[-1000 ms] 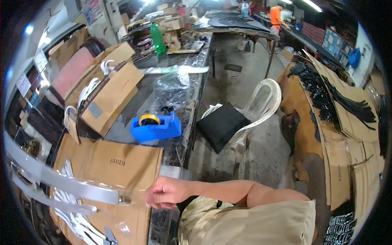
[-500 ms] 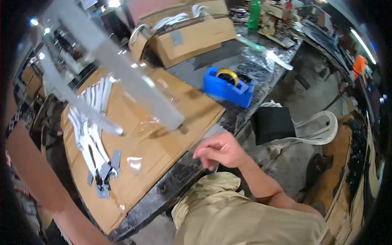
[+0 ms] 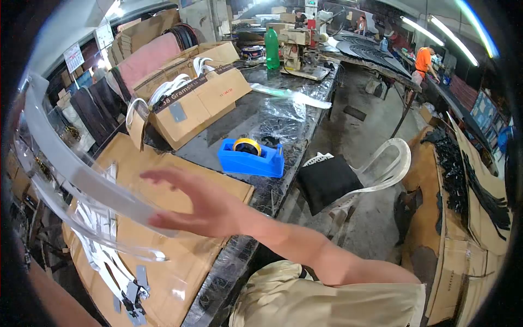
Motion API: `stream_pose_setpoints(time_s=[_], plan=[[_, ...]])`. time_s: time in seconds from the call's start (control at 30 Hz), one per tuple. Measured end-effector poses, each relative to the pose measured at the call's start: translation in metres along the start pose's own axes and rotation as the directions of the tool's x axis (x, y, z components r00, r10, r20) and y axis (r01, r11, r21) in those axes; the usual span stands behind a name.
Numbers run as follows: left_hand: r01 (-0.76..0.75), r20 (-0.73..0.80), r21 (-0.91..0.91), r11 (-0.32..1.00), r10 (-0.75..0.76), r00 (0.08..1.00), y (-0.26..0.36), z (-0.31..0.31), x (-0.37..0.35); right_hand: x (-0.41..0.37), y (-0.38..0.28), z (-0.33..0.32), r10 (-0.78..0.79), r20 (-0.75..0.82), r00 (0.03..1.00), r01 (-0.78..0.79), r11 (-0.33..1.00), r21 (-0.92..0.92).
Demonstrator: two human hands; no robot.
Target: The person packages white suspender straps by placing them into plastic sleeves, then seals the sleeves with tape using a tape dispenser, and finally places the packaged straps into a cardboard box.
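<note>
My right hand (image 3: 196, 204) reaches left over the cardboard sheet (image 3: 180, 278), thumb and fingers spread apart. Its thumb is right at the lower end of a translucent plastic strip (image 3: 87, 163) that curves down from the upper left. A second, thinner clear strip (image 3: 109, 242) bends below it, over the sheet. Beneath them lies a bundle of white straps (image 3: 98, 256) with grey tags (image 3: 143, 277) at the near end. Only my left forearm (image 3: 62, 291) shows at the lower left; the left hand is outside the picture.
A blue tape dispenser (image 3: 250, 159) stands on the black table beside the sheet. Behind it are an open carton (image 3: 201, 103) with white straps, a green bottle (image 3: 272, 49) and clear film (image 3: 280, 117). A chair with a black cushion (image 3: 327, 182) stands right; a person in orange (image 3: 423, 60) is farther back.
My right hand has gone from the table edge leftward to the plastic strip, its fingers spreading. The strips have shifted left and the view has tilted up, showing more of the room.
</note>
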State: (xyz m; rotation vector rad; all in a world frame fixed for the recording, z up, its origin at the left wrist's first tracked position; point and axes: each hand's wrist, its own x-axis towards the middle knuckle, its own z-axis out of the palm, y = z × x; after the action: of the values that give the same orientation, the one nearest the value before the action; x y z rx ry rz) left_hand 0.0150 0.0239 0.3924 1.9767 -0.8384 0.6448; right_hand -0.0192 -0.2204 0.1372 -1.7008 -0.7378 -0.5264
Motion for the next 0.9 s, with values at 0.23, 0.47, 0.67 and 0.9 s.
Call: stream_pose_setpoints(time_s=[0.23,0.47,0.67,0.9], plan=[[0.059,0.067,-0.082,0.995,-0.054,0.996,-0.009,0.018,-0.014,0.098,-0.062,0.007,-0.224,-0.098,0.97,0.242,0.93,0.276],[0.035,0.029,0.227,0.973,-0.042,0.999,-0.051,0.005,-0.02,0.124,-0.064,0.031,-0.156,-0.09,0.984,0.177,0.747,0.64],[0.041,0.133,0.065,0.997,-0.049,0.99,-0.068,-0.004,-0.017,0.132,-0.066,0.031,-0.173,-0.204,0.964,0.244,0.882,0.404],[-0.033,-0.096,-0.198,0.98,0.014,0.995,-0.043,0.019,-0.025,0.131,-0.071,0.027,-0.112,-0.112,0.987,0.155,0.828,0.538]])
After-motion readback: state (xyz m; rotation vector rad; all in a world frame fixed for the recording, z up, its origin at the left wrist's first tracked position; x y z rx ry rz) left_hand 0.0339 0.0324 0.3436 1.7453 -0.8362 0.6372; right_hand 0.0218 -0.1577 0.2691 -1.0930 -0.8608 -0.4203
